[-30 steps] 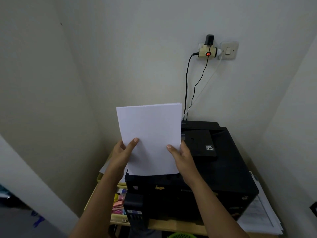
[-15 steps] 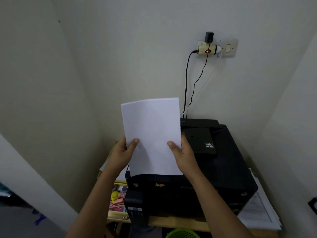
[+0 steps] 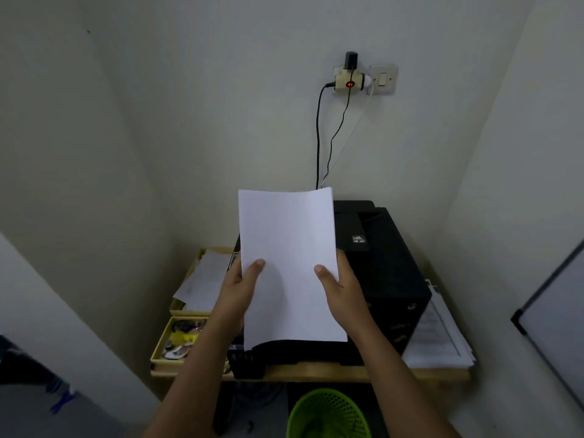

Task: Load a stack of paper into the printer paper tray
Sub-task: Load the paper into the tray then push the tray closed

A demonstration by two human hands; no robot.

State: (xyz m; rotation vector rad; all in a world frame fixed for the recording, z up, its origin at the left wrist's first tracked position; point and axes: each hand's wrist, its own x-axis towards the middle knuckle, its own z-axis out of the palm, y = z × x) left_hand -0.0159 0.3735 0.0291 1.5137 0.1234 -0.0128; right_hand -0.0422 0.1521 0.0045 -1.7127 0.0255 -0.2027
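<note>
Holding the stack of paper by its two long edges, the left hand and the right hand each have a thumb laid on the front face, with the other fingers hidden behind the sheets. The stack stands nearly upright at the centre of the view, above the front-left part of the black printer; whether its lower edge touches the printer top cannot be told.

Risks, as judged from this position:
- The top edge at 12 o'clock already bows slightly; if the grip relaxes, the sheets may fan or buckle and then enter the tray skewed.
- The paper tray itself is not identifiable here. Lowering the stack without locating the slot could crumple the leading edge against the printer's closed lid.
- Loose sheets could slide off toward 9 o'clock into the yellow trays, or drop toward 6 o'clock into the green basket.
- The cables hanging at 12 o'clock behind the printer could be snagged if the stack is swung backward.

Count:
- Paper stack in hand: one; number of sheets cannot be told.
- Printer: one.
- Hands: two.
- Yellow trays at 9 o'clock: two.
- Green basket: one.
- Pile of printed papers at 3 o'clock of the printer: one.
- Wall cables: at least three.
</note>
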